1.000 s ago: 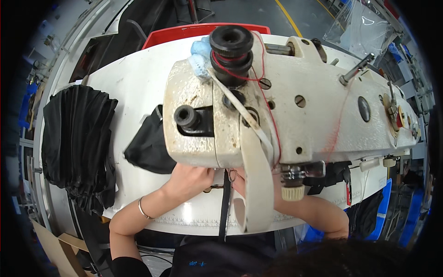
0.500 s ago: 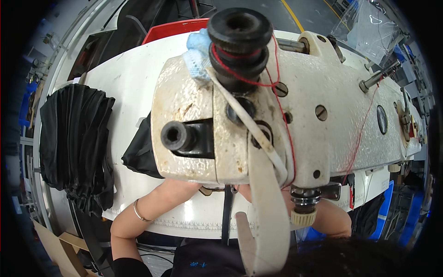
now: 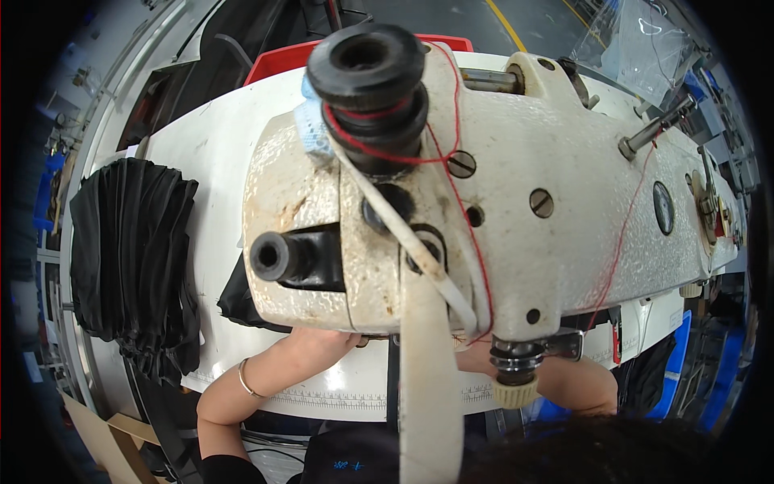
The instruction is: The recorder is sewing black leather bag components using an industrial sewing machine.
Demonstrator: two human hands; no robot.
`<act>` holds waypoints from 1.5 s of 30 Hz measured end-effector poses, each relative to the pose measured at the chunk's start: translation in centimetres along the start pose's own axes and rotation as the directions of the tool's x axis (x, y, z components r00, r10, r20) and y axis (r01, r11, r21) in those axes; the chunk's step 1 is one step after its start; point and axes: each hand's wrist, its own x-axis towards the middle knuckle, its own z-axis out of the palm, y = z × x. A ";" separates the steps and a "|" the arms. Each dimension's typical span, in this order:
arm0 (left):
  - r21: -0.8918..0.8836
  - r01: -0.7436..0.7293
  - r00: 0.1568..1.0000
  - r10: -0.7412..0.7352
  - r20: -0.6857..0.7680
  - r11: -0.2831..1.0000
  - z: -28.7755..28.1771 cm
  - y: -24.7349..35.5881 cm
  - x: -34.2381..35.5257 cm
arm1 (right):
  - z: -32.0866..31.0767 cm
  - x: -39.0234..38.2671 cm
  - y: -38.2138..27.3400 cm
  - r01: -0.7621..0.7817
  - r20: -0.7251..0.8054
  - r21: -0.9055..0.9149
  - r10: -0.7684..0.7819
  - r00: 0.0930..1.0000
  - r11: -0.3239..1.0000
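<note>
Taking the middle of the view as the clock's centre, a narrow black strap [image 3: 393,379] hangs at six o'clock, its upper end hidden beneath the machine head and its lower part crossing the near edge of the table. The left hand [image 3: 324,345] is just beside it at seven o'clock, fingers tucked under the machine head; whether they grasp anything, I cannot tell. The right hand [image 3: 476,356] is near the strap at five o'clock, mostly covered by the machine and a pale flat strip [image 3: 431,379], so its hold cannot be told either. A bangle [image 3: 249,379] circles the left wrist. Above both hands sits the cream sewing machine head [image 3: 516,250], with a black knob [image 3: 367,73] at twelve o'clock wound with red thread [image 3: 472,234] and a pale blue cloth [image 3: 313,121] at eleven. Black fabric [image 3: 238,298] shows from behind the machine at eight o'clock. Farther out at nine, a pleated black bundle [image 3: 133,250] lies on the white table [image 3: 218,161]. Beyond the table, a red bin [image 3: 274,63] stands at eleven and a blue bin [image 3: 681,347] at four
</note>
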 end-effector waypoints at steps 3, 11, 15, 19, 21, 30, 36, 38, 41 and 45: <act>-0.017 -0.020 0.999 0.019 -0.042 1.000 -0.1 -0.1 -0.1 | -0.3 0.5 -0.2 -0.013 0.011 0.030 0.013 1.000 0.999; -0.054 -0.081 0.987 0.073 -0.143 0.995 1.9 -1.1 -0.4 | -1.9 1.2 -0.4 -0.237 -0.039 0.214 0.251 0.967 0.948; -0.059 -0.086 0.981 0.074 -0.179 0.995 3.5 -2.2 -1.3 | -1.0 0.5 -0.7 -0.231 0.042 0.260 0.228 0.973 0.938; -0.104 -0.102 0.988 0.089 -0.123 0.989 3.4 -1.4 -0.2 | -2.7 0.3 -0.8 -0.313 0.186 0.226 0.274 0.943 0.923; -0.085 -0.065 0.995 0.058 -0.081 0.994 2.9 -1.3 -0.6 | -2.5 0.6 -0.9 -0.339 0.259 0.258 0.273 0.926 0.905; -0.076 -0.034 0.998 0.029 -0.061 0.997 1.0 0.9 1.2 | -4.8 1.9 -1.1 -0.599 0.453 0.424 0.413 0.790 0.680; -0.131 0.027 0.998 -0.019 0.061 0.991 1.5 1.3 0.2 | -4.6 2.2 -0.9 -0.365 0.208 0.289 0.313 0.926 0.885; -0.014 0.009 0.995 -0.007 0.095 1.000 2.2 1.1 -0.1 | -5.9 3.0 -0.1 -0.298 0.320 0.209 0.223 0.921 0.932; -0.025 -0.020 1.000 0.020 -0.016 0.999 2.3 1.0 -0.2 | -6.7 4.0 0.3 -0.189 0.387 0.075 0.146 0.910 0.979; 0.098 -0.101 0.986 0.113 -0.124 0.990 1.8 1.4 -0.1 | -6.2 3.7 0.2 -0.358 0.315 0.298 0.263 0.912 0.885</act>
